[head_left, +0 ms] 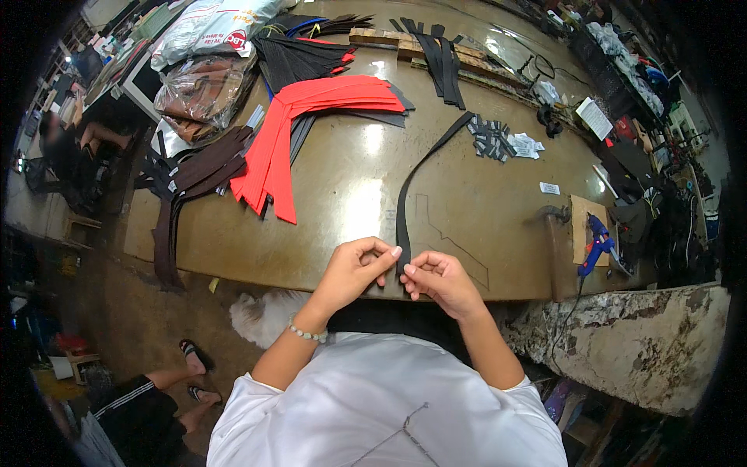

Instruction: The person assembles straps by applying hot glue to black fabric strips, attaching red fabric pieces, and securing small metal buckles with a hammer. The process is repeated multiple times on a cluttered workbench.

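A long, flat black strap curves across the tabletop toward me, its near end at the front edge. Both of my hands are at that end. My left hand is closed, with its thumb and fingertips on the strap's left edge. Just to the right, my right hand pinches the strap's end between thumb and fingers. The tip itself is partly hidden by my fingers. Beyond the strap's far end lie a pile of small grey pieces and some white labels.
Red strips, dark brown strips and black strips lie on the brown table. A blue glue gun rests at right, its cord hanging down. A white furry animal is below the table edge. People sit at left.
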{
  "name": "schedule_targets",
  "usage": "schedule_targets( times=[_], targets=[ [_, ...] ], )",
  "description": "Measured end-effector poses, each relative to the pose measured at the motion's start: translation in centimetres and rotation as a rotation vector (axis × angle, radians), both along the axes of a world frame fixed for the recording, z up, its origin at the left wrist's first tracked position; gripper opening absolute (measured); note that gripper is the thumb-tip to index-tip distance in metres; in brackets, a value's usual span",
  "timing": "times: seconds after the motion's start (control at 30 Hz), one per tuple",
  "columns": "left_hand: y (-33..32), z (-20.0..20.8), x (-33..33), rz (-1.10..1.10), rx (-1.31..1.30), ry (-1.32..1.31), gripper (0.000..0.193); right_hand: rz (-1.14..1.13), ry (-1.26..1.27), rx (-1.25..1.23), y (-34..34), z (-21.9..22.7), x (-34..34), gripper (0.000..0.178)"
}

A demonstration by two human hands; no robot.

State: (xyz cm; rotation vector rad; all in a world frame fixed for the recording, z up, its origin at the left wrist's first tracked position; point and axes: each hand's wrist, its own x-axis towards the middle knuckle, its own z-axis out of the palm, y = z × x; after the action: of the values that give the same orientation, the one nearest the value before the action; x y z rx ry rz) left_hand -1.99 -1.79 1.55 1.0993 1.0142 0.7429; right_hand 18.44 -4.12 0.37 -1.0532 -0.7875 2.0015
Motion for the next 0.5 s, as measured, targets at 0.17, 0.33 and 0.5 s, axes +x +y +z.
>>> schedule_targets(
  times=[0.17, 0.33, 0.5],
  targets=[
    [-0.3, 0.0, -0.5, -0.098, 0.004, 0.057, 0.025, 0.158, -0.144, 0.058, 0.5, 0.7, 0.5, 0.015],
    [-1.1, -0.2, -0.8, -0.03, -0.024, 0.03, 0.023, 0.32, -0.1, 0.084, 1.9, 1.0, 0.3, 0.016],
    [-1.9, 0.1, -1.1, 0.049, 0.1, 0.091, 0.018, 0.294, 0.122, -0.246, 5.0, 0.4, 0.3, 0.021]
  ],
)
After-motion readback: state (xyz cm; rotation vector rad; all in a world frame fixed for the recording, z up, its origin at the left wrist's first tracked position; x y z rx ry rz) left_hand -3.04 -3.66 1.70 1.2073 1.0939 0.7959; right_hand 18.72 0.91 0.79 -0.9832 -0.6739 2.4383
